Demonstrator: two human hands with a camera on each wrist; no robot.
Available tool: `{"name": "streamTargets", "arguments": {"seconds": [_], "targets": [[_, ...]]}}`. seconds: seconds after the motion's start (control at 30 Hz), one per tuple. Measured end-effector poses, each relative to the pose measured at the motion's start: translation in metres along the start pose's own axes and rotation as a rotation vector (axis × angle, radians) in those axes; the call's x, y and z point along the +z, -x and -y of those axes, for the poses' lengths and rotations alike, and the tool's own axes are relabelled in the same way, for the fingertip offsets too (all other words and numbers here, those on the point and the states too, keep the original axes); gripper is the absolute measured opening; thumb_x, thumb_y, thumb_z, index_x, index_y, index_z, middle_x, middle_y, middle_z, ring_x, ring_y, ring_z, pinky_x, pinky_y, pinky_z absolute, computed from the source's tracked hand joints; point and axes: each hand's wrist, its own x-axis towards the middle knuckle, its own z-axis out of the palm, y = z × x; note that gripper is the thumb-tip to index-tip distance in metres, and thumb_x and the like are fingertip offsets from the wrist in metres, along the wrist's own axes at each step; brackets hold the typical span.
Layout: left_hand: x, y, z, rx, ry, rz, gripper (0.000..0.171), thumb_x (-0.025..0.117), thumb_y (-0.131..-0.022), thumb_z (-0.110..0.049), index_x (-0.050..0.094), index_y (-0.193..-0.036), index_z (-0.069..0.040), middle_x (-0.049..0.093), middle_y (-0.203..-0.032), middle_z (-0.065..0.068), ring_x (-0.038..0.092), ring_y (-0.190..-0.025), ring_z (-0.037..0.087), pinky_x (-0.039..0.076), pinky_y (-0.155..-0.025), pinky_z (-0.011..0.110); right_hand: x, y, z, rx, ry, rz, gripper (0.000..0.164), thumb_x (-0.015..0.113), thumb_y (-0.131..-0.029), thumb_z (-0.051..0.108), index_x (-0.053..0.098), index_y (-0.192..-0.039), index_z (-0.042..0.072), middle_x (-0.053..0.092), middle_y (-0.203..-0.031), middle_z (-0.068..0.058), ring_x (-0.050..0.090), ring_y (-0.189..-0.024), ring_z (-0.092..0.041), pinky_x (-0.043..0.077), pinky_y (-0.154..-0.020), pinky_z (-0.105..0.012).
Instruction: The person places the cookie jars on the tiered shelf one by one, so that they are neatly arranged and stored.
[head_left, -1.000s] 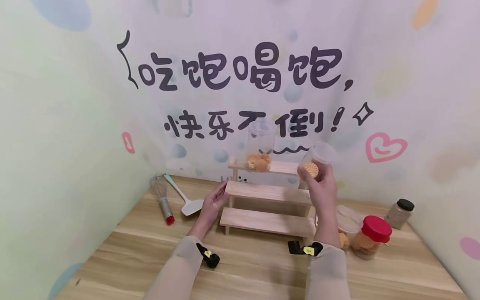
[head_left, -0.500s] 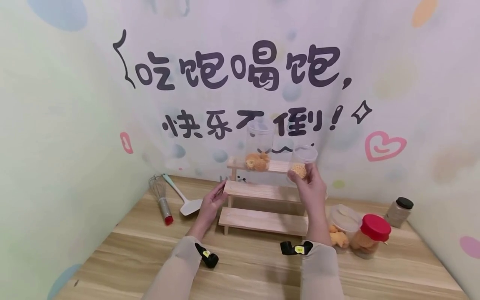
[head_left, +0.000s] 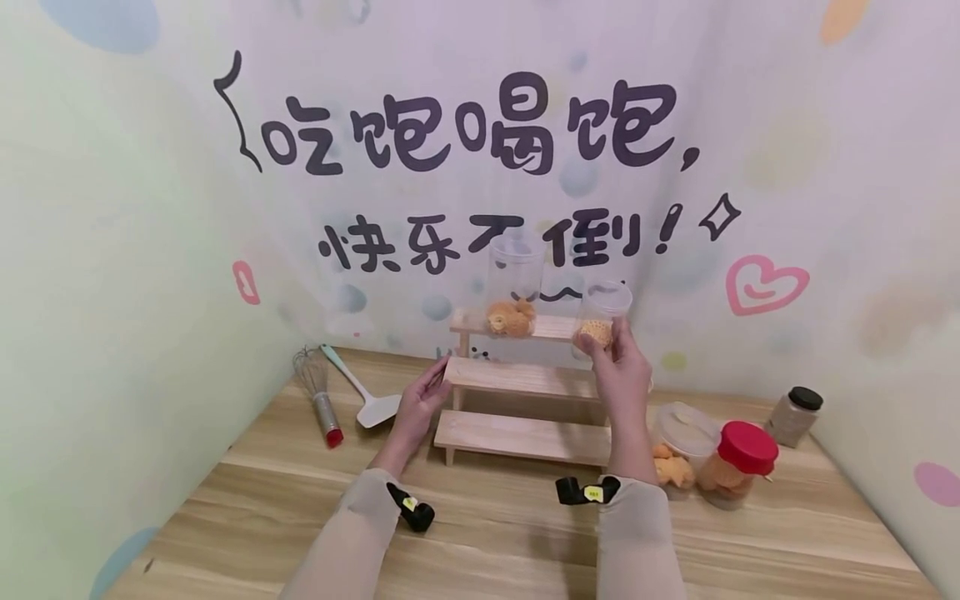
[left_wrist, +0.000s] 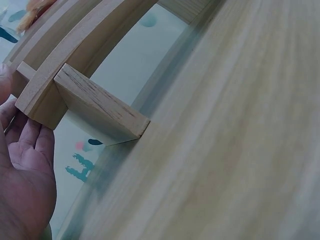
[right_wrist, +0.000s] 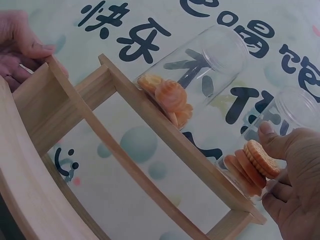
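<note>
Right of the right hand [head_left: 624,375] on the table [head_left: 480,525], a red-topped jar [head_left: 737,467] stands beside a clear tub [head_left: 693,432] of orange biscuits [head_left: 671,471]. The left hand [head_left: 415,408] pinches a 3-step stand [head_left: 525,380]. The right pinches a small jar [head_left: 606,304] of round biscuits [right_wrist: 251,165] at the top step; between the hands, a taller jar [head_left: 516,271] there holds golden pastries [right_wrist: 170,97].

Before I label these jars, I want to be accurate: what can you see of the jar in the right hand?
The jar is a clear cylinder, glass or plastic, with a rounded rim; I cannot tell which material. Round, ridged biscuits lie in its lower part. Roughly upright, it is gripped by the right hand, its base at the right end of the top shelf; full contact there is unclear.
</note>
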Motion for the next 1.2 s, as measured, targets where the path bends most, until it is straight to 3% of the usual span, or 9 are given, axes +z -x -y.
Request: {"name": "streamTargets", "arguments": {"seconds": [0.2,0.43,1.2], "targets": [[-0.001,-0.0017,-0.001,0.0,0.013,0.005,0.053,0.061,-0.102,-0.014,0.043,-0.15,0.0,0.036,-0.158,0.018,0.038,-0.143,0.033,0.04,-0.111,0.027,0.0019,-0.0019,-0.0024,-0.051,-0.003,0.0,0.067,0.072,-0.094,0.029,0.044,-0.153,0.018,0.043,-0.154,-0.007,0.042,-0.141,-0.017,0.041,-0.112,-0.031],[-0.0004,-0.0021,-0.0028,0.005,0.013,0.003,0.054,0.061,-0.101,-0.013,0.044,-0.15,0.0,0.037,-0.158,0.018,0.039,-0.143,0.032,0.041,-0.11,0.024,0.0023,-0.0032,-0.0009,-0.043,-0.023,-0.007,0.073,0.073,-0.094,0.028,0.036,-0.156,0.014,0.036,-0.157,-0.009,0.04,-0.142,-0.019,0.04,-0.113,-0.029],[-0.0001,-0.0006,-0.0041,-0.017,0.013,-0.011,0.053,0.062,-0.1,-0.012,0.045,-0.149,0.0,0.036,-0.158,0.018,0.039,-0.143,0.032,0.041,-0.109,0.023,0.0029,-0.0007,0.0004,0.01,0.003,0.006,0.068,0.065,-0.1,0.019,0.029,-0.157,0.007,0.03,-0.159,-0.01,0.037,-0.143,-0.02,0.038,-0.114,-0.027]]}}
